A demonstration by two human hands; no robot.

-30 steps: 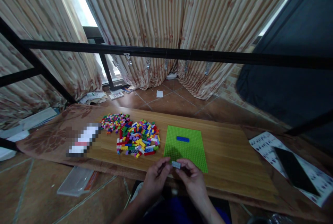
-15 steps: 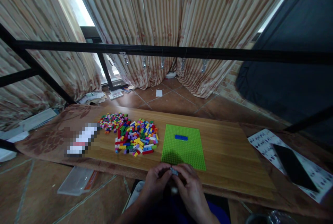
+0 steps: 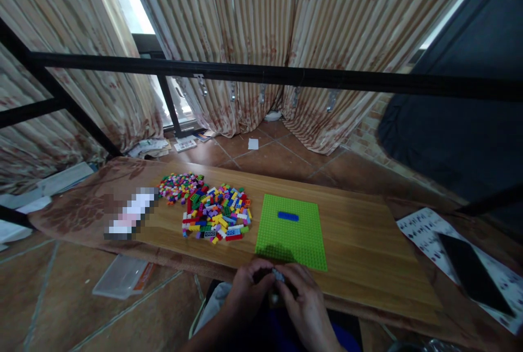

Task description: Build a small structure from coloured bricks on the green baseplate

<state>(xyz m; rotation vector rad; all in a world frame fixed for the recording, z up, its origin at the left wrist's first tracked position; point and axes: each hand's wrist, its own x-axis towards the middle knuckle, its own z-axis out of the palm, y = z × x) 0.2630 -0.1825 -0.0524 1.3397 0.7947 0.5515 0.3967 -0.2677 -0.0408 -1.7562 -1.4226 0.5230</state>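
The fingers (image 3: pixel 295 274) of the left hand (image 3: pixel 248 287) and right hand (image 3: pixel 303 298) grasp 1 grey brick (image 3: pixel 278 274) between their tips; just beyond them lies the green baseplate (image 3: pixel 292 238) bearing 1 blue brick (image 3: pixel 288 216).

Held brick (image 3: pixel 278 275): light grey. Baseplate (image 3: pixel 292 242): bright green, uniform stud grid. Mounted brick (image 3: pixel 288 216): solid blue. Larger-brick pile (image 3: pixel 220 217): mixed red, yellow, blue, green, purple, orange and white. Fine-piece pile (image 3: pixel 180 187): multicoloured, with pink and green. Table (image 3: pixel 368 248): yellowish-brown with wood-grain streaks. Cloth (image 3: pixel 77 199): brown with darker floral pattern. Curtains (image 3: pixel 253 19): cream and brown stripes with reddish blotches. Rail (image 3: pixel 245 70): black. Sheet (image 3: pixel 425 221): white with rows of dark figures.
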